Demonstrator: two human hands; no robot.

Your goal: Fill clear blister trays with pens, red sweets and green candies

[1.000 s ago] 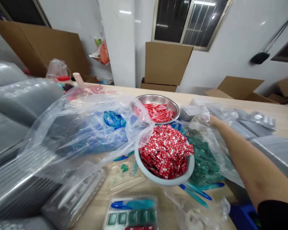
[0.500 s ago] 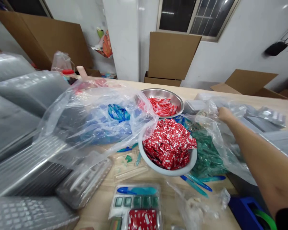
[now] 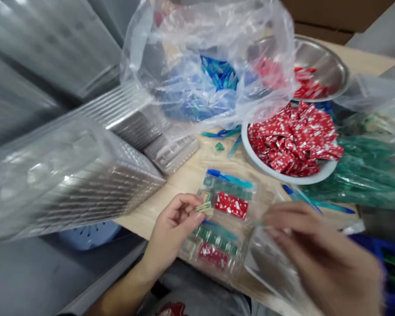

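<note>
My left hand (image 3: 174, 226) pinches several small striped pieces (image 3: 204, 207) over the left side of a clear tray. That tray holds a blue pen-like item (image 3: 230, 178), green squares and a red dotted packet (image 3: 232, 204). Nearer to me lies a second filled tray (image 3: 213, 254). My right hand (image 3: 316, 245), blurred, is closed at the right of the trays, its fingertips together; what they hold is too smeared to make out. Just below those fingertips is a clear plastic bag (image 3: 270, 263).
A white bowl (image 3: 246, 149) of red packets stands behind the trays, with a steel bowl (image 3: 335, 66) beyond it. Large clear bag (image 3: 184, 92) holds blue items. Stacked clear trays (image 3: 85, 175) rise at left. Green packets (image 3: 362, 171) lie at right.
The view has turned down and left. My right hand has come back from the plastic bag at the far right to beside the trays. My left hand now shows, holding striped pieces.
</note>
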